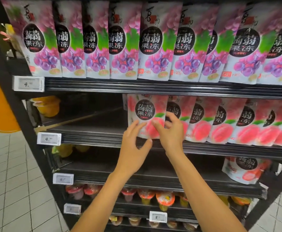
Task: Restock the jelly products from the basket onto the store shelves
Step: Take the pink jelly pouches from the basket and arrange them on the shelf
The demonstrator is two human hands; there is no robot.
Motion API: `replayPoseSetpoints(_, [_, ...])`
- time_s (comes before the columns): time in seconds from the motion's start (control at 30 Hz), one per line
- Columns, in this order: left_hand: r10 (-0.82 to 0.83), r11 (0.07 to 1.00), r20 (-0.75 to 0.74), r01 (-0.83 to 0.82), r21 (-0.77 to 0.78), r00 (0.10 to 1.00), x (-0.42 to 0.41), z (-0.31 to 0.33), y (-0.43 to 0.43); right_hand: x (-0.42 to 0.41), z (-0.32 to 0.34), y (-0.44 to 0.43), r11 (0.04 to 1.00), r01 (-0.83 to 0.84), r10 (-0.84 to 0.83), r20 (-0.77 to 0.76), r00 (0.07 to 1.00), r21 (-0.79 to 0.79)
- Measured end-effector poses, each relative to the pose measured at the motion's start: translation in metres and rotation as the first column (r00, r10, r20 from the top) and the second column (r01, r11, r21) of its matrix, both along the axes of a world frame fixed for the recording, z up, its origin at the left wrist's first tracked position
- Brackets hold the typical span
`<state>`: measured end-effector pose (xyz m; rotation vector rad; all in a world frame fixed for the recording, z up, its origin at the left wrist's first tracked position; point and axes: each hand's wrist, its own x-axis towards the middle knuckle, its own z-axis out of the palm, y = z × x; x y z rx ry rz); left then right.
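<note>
Your right hand (170, 131) grips the lower right edge of a peach jelly pouch (145, 114), thumb on its front; your left hand (133, 144) is open, fingertips touching its lower left corner. The pouch stands upright at the left end of the peach row (228, 121) on the middle shelf (93, 131), below the grape pouches (153, 41)

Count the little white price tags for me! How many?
5 price tags: top-left shelf edge, three stepping down below it, one low in the middle. More may be hidden.
</note>
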<state>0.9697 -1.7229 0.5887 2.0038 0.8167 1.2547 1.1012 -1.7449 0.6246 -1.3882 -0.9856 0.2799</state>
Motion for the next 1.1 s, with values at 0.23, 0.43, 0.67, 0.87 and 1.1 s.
replayPoseSetpoints(0.23, [0.058,0.998,-0.127,-0.061,-0.019,0.99,0.014,-0.013,-0.001,0.012,-0.019,-0.004,0.995,-0.015,0.03,0.149,0.988,-0.102])
replayPoseSetpoints(0.43, [0.087,0.996,-0.155,-0.091,-0.024,0.984,0.012,-0.011,-0.001,0.019,-0.021,-0.015,0.973,0.179,-0.121,0.333,0.935,-0.147])
replayPoseSetpoints(0.67, [0.069,0.996,-0.124,-0.075,-0.044,0.99,0.013,-0.011,-0.003,0.01,-0.02,-0.018,0.932,0.31,-0.227,0.362,0.904,-0.189])
replayPoseSetpoints(0.87, [0.057,0.997,-0.129,-0.064,-0.049,0.99,0.018,-0.011,-0.01,0.014,-0.021,-0.021,0.916,0.361,-0.289,0.332,0.898,-0.178])
replayPoseSetpoints(1.1, [0.043,0.997,-0.127,-0.05,-0.057,0.991,0.023,-0.009,-0.012,0.016,-0.017,-0.02,0.926,0.351,-0.288,0.338,0.896,-0.142])
